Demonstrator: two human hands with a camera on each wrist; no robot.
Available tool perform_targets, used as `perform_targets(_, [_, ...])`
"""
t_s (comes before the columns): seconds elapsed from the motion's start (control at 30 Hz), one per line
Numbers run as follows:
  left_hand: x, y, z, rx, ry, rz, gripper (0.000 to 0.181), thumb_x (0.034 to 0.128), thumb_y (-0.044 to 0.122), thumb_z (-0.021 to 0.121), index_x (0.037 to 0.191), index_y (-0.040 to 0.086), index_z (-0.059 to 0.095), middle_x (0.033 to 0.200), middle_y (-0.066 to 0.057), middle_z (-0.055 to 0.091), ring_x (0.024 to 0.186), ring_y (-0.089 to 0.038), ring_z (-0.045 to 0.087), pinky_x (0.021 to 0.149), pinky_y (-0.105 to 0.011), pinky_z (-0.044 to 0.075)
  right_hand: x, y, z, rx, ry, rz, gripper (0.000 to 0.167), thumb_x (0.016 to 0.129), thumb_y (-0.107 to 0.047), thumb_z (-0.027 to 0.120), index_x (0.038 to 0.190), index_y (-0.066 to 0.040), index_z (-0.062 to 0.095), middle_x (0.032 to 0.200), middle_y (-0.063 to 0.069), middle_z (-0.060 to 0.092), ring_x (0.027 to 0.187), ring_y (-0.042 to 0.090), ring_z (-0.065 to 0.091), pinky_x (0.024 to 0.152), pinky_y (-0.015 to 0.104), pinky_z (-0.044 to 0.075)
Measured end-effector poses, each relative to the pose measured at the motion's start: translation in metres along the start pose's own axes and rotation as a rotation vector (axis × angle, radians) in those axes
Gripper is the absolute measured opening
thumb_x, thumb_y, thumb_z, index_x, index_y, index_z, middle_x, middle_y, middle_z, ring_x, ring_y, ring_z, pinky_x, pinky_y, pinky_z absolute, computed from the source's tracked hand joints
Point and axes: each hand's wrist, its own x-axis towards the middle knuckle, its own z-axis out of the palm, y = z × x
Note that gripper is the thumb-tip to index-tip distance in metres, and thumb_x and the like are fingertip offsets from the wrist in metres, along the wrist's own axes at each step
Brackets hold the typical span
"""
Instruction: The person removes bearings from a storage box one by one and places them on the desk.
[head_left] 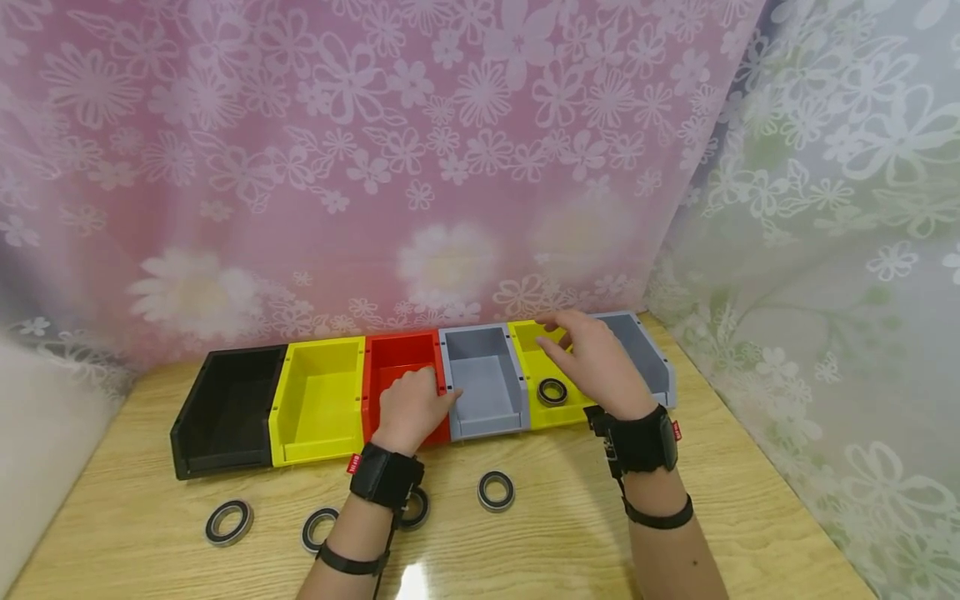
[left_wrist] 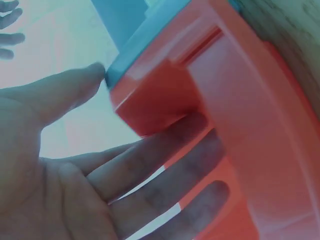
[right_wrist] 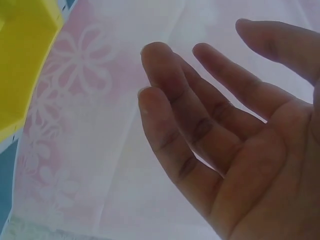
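Note:
My left hand [head_left: 411, 408] reaches over the front of the red bin [head_left: 393, 350]. In the left wrist view its fingers [left_wrist: 155, 155] are extended and spread along the red plastic, holding nothing, and the thumb stays apart. My right hand [head_left: 600, 367] hovers above the right-hand yellow bin [head_left: 527, 358], with fingers loosely bent and nothing between them in the right wrist view. Just left of and below that hand, a ball bearing [head_left: 542, 393] with a black seal lies at the front of this yellow bin. The floor of the red bin is partly hidden by my left hand.
A grey bin [head_left: 480, 383] sits between the red and right yellow bins; another grey bin [head_left: 637, 350] ends the row. Left stand a yellow bin [head_left: 318, 400] and a black bin [head_left: 232, 400]. Several bearings, including one bearing [head_left: 483, 492], lie on the wooden table [head_left: 555, 525].

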Motion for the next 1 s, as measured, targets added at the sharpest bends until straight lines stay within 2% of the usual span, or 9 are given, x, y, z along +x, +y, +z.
perform_targets(0.1, [0.001, 0.004, -0.006, -0.010, 0.044, 0.014, 0.044, 0.0898, 0.038, 0.081, 0.106, 0.001, 0.064, 0.061, -0.006, 0.052, 0.054, -0.023, 0.053, 0.050, -0.033, 0.048, 0.000, 0.007, -0.005, -0.005, 0.010, 0.018, 0.033, 0.105, -0.028, 0.063, 0.133, -0.011, 0.065, 0.124, 0.010, 0.067, 0.097, 0.027, 0.065, 0.077, 0.043, 0.055])
perform_targets(0.23, [-0.001, 0.012, -0.018, -0.055, 0.110, 0.029, 0.056, 0.0925, 0.035, 0.078, 0.132, 0.000, 0.059, 0.063, -0.006, 0.052, 0.054, -0.022, 0.052, 0.051, -0.033, 0.050, -0.001, 0.015, -0.010, -0.009, 0.007, 0.034, 0.033, 0.105, -0.027, 0.062, 0.133, -0.010, 0.064, 0.123, 0.012, 0.067, 0.097, 0.029, 0.065, 0.078, 0.044, 0.055])
perform_targets(0.37, [-0.008, 0.020, -0.033, -0.104, 0.181, 0.053, 0.058, 0.0947, 0.034, 0.076, 0.140, 0.002, 0.056, 0.062, -0.004, 0.051, 0.052, -0.020, 0.048, 0.047, -0.029, 0.044, -0.001, 0.020, -0.009, -0.002, -0.014, 0.052, 0.033, 0.105, -0.028, 0.061, 0.133, -0.010, 0.064, 0.122, 0.011, 0.067, 0.097, 0.029, 0.065, 0.076, 0.042, 0.055])
perform_targets(0.5, [-0.015, 0.025, -0.042, -0.116, 0.233, 0.085, 0.056, 0.0951, 0.032, 0.076, 0.140, 0.003, 0.058, 0.073, -0.008, 0.065, 0.052, -0.020, 0.049, 0.045, -0.028, 0.043, 0.001, 0.021, -0.007, 0.011, -0.035, 0.065, 0.034, 0.105, -0.029, 0.062, 0.133, -0.010, 0.064, 0.114, 0.008, 0.069, 0.092, 0.025, 0.064, 0.069, 0.037, 0.053])
perform_targets(0.53, [-0.016, 0.027, -0.043, -0.114, 0.236, 0.089, 0.056, 0.0949, 0.032, 0.076, 0.139, 0.003, 0.059, 0.081, -0.009, 0.069, 0.054, -0.021, 0.052, 0.045, -0.029, 0.045, 0.001, 0.021, -0.006, 0.013, -0.041, 0.068, 0.034, 0.105, -0.029, 0.062, 0.133, -0.010, 0.064, 0.112, 0.007, 0.070, 0.091, 0.025, 0.064, 0.068, 0.036, 0.053])
perform_targets(0.6, [-0.016, 0.031, -0.041, -0.112, 0.236, 0.105, 0.054, 0.0949, 0.032, 0.076, 0.137, 0.002, 0.061, 0.095, -0.012, 0.075, 0.060, -0.023, 0.059, 0.048, -0.030, 0.047, 0.002, 0.021, -0.006, 0.010, -0.048, 0.072, 0.034, 0.105, -0.030, 0.062, 0.133, -0.010, 0.064, 0.108, 0.006, 0.071, 0.089, 0.023, 0.064, 0.066, 0.035, 0.052])
perform_targets(0.73, [-0.010, 0.043, -0.030, -0.084, 0.195, 0.152, 0.043, 0.0955, 0.030, 0.075, 0.127, 0.001, 0.067, 0.105, -0.012, 0.077, 0.067, -0.026, 0.066, 0.050, -0.031, 0.050, 0.002, 0.021, -0.006, 0.003, -0.054, 0.080, 0.036, 0.105, -0.030, 0.062, 0.134, -0.009, 0.063, 0.108, 0.006, 0.073, 0.090, 0.023, 0.065, 0.068, 0.036, 0.053])
perform_targets(0.83, [-0.003, 0.052, -0.018, -0.041, 0.156, 0.180, 0.035, 0.0964, 0.029, 0.074, 0.118, 0.001, 0.071, 0.095, -0.011, 0.076, 0.063, -0.025, 0.064, 0.049, -0.031, 0.049, 0.001, 0.022, -0.006, 0.000, -0.057, 0.078, 0.037, 0.105, -0.031, 0.062, 0.135, -0.009, 0.063, 0.110, 0.007, 0.073, 0.092, 0.024, 0.066, 0.071, 0.037, 0.055])
perform_targets(1.0, [0.010, 0.067, 0.001, 0.025, 0.094, 0.199, 0.035, 0.0968, 0.031, 0.073, 0.115, 0.001, 0.072, 0.076, -0.009, 0.069, 0.062, -0.027, 0.064, 0.052, -0.037, 0.052, 0.001, 0.022, -0.005, -0.003, -0.057, 0.061, 0.038, 0.105, -0.031, 0.062, 0.135, -0.008, 0.062, 0.110, 0.008, 0.073, 0.095, 0.026, 0.068, 0.073, 0.039, 0.057])
